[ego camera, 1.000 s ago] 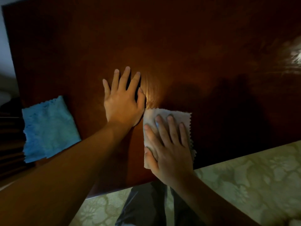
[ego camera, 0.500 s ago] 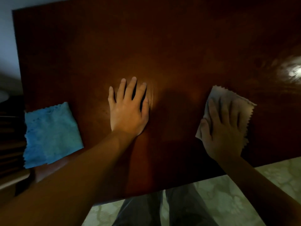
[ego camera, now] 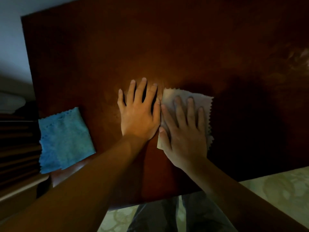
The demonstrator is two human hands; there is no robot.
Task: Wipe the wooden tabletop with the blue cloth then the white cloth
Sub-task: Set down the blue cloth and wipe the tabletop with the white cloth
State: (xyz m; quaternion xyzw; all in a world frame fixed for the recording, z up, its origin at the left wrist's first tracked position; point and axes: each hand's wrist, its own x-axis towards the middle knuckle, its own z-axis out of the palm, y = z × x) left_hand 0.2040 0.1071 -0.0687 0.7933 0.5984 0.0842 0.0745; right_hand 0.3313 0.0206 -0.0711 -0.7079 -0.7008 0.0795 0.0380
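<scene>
Right hand (ego camera: 185, 131) lies flat, fingers straight, pressing the white cloth (ego camera: 189, 99) on the wooden tabletop (ego camera: 150, 47), centre of frame. Half a second ago this hand and cloth were out at the right; now swept back, thumb touching the left hand (ego camera: 139, 114). Left hand is open, palm down on bare wood, same spot as before, bracing. Blue cloth (ego camera: 66, 139) sits set aside at lower left, overhanging the table's left edge, unmoved. Judged: blue pass done, white-cloth pass under way, side-to-side strokes; far and right areas likely still to cover.
</scene>
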